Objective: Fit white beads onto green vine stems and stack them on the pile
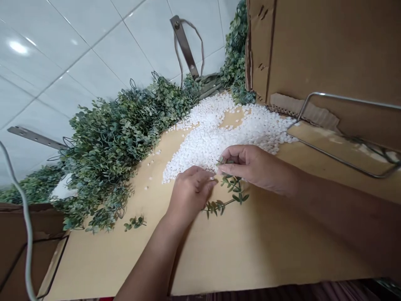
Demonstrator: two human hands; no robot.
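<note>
My right hand is closed in a pinch on an artificial leaf sprig, whose green leaves curve down below the fingers. Close beside it, my left hand pinches a small white bead-like piece between thumb and fingertip. The two sets of fingertips nearly meet. Leaves of the sprig also show under my left hand. Just beyond both hands spreads a pile of small white bead-like pieces. Left of my left hand, a short loose leaf sprig lies on the tan table board.
A big heap of artificial greenery runs along the white tiled wall. Cardboard stands at the right, with a bent metal wire frame before it. A pale cable hangs at the left. A metal bracket leans at the back.
</note>
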